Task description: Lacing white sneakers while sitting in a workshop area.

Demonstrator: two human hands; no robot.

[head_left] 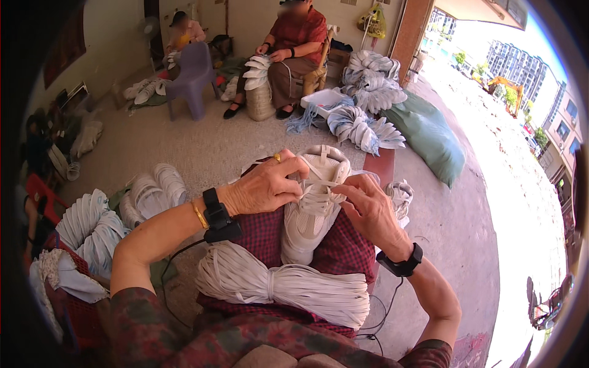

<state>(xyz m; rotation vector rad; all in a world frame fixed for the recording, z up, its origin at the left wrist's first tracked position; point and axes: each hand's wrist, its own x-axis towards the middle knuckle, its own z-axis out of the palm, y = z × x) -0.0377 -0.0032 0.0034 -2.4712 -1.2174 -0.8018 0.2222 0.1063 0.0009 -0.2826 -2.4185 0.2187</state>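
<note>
A white sneaker [308,228] rests on my lap, its toe toward me and its opening away from me. My left hand [267,183] is at the left side of its eyelets, with the fingers closed in a pinch on the white shoelace [324,182]. On the other side, my right hand [372,205] pinches the same lace between thumb and fingers. Part of the lacing shows across the tongue; the fingertips cover the rest. A thick bundle of white laces [276,283], tied round its middle, lies across my lap on the checked cloth [261,238].
White shoe pieces [92,226] and shoes [167,187] sit to my left. Ahead are a purple chair [192,80], a seated person [299,37] holding shoe pieces, and another person [184,34]. Stacked shoe uppers [371,80] and a green sack [426,135] lie ahead right.
</note>
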